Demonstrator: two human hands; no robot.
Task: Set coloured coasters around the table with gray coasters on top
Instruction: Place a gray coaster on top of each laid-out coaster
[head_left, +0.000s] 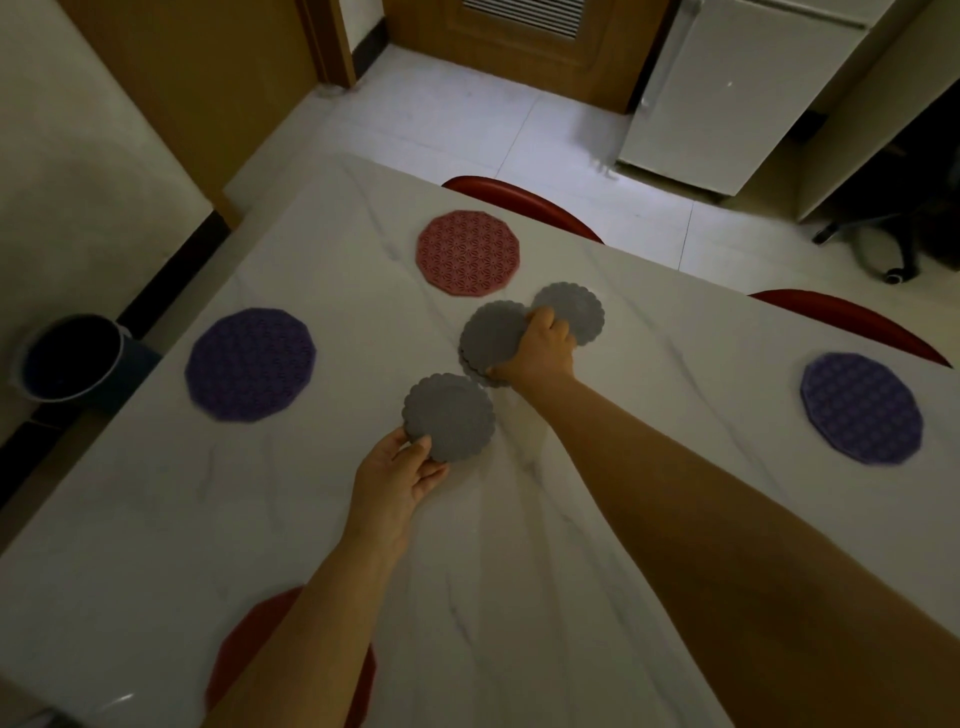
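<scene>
On the white marble table (649, 332) lie a pink patterned coaster (467, 253) at the far side, a purple coaster (250, 364) at the left, another purple coaster (861, 408) at the right and a red coaster (249, 639) near me, partly hidden by my left forearm. My left hand (397, 480) pinches one gray scalloped coaster (449, 417) by its near edge, just above the table. My right hand (540, 345) grips a fanned stack of gray coasters (491, 335) at the table's middle, with one gray coaster (574, 306) sticking out behind the fingers.
Two red chair backs (524, 200) (852, 319) stand along the table's far edge. A dark bucket (70, 358) sits on the floor at the left. A white cabinet (727, 88) and a wooden door (519, 36) lie beyond.
</scene>
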